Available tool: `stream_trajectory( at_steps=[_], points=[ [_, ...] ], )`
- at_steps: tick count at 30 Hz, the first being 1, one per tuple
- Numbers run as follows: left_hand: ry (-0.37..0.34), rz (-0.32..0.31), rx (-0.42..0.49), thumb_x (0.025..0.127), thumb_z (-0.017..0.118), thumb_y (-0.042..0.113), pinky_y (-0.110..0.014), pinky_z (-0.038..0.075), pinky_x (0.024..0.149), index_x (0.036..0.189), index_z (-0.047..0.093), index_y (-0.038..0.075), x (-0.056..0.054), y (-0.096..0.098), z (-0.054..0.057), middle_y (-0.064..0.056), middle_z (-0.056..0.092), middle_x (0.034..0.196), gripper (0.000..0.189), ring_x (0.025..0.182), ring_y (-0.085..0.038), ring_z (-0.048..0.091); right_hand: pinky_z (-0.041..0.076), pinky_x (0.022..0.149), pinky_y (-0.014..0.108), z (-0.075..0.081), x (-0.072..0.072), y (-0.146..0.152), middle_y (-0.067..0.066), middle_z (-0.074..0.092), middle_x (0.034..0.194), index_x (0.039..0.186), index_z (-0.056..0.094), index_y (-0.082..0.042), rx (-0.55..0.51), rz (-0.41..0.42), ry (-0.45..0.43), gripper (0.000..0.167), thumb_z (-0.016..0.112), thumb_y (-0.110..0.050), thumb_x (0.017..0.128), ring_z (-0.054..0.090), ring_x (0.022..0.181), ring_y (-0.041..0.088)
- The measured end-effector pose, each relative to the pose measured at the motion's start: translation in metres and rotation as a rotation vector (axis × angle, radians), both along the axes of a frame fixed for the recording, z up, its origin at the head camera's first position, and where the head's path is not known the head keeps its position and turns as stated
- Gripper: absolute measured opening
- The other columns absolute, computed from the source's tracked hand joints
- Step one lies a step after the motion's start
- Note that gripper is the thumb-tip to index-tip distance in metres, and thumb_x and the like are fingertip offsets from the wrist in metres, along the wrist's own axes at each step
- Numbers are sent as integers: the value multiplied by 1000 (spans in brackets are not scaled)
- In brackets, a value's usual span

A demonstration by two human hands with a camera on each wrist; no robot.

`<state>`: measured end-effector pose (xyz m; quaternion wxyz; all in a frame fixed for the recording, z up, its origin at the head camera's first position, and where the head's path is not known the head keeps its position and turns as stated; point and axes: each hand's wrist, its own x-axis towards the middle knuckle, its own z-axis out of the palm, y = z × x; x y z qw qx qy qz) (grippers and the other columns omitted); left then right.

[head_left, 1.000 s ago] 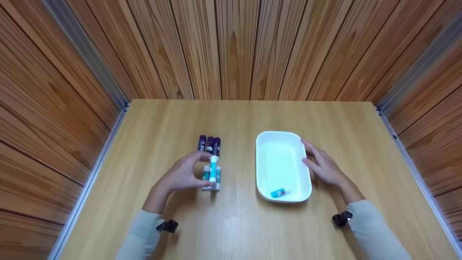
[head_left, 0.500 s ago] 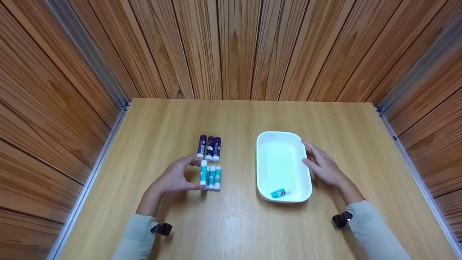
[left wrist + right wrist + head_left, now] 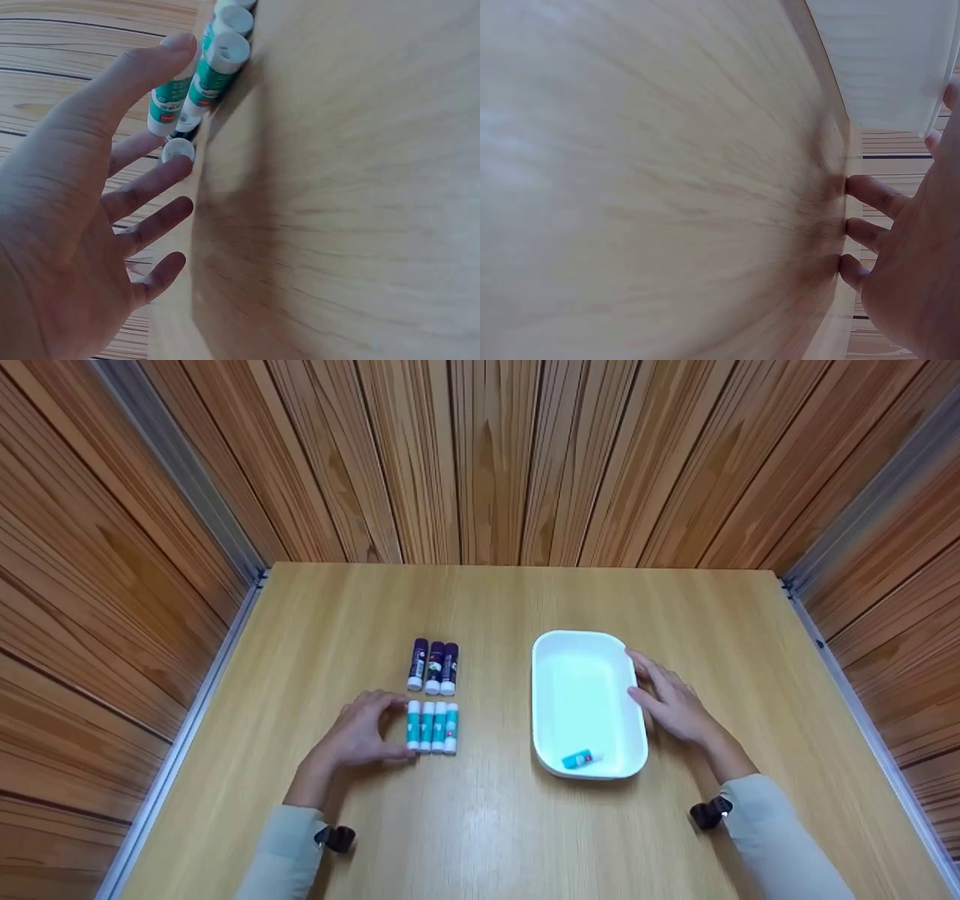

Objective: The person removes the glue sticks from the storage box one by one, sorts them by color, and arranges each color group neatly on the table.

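My left hand pinches a teal-and-white glue stick between thumb and index finger, at the left end of a row of matching glue sticks. In the left wrist view this glue stick sits under the thumb, with the other fingers spread. Just behind the row lie three dark purple glue sticks with white ends. My right hand rests against the right side of a white tray, thumb and index finger at its rim. The right wrist view shows its other fingers touching the table.
Inside the tray, near its front end, lies a small teal glue stick. Wood-panelled walls enclose the light wooden table at the back and both sides.
My left hand has carried its glue stick leftward and down to the left end of the teal row, where it now lines up with the others. The right hand and tray have not moved.
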<state>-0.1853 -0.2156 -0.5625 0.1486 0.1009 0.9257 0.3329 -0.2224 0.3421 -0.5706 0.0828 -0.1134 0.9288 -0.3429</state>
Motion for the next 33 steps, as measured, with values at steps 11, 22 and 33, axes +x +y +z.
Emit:
stream_trajectory(
  at_steps=[11, 22, 33],
  points=[
    [33, -12, -67, 82, 100, 47, -56, 44, 118, 156, 65, 20, -4, 3, -5, -10, 63, 155, 87, 144, -33, 51, 15, 128, 84, 0, 0, 0, 20, 36, 184, 181, 20, -32, -11, -3, -31, 72, 52, -48, 118, 27, 169, 54],
    [42, -23, -101, 81, 100, 49, -56, 43, 116, 157, 64, 22, -4, 5, -6, -11, 60, 157, 87, 145, -35, 49, 14, 128, 85, 0, 1, 0, 19, 38, 184, 181, 20, -31, -16, -4, -21, 72, 52, -47, 118, 27, 169, 54],
    [27, -21, -86, 80, 99, 52, -56, 43, 118, 163, 60, 27, 0, 5, -4, -11, 57, 160, 95, 147, -34, 47, 11, 129, 87, 0, 2, 0, 20, 33, 186, 181, 19, -32, -21, -8, -37, 73, 52, -48, 118, 23, 170, 55]
  ],
)
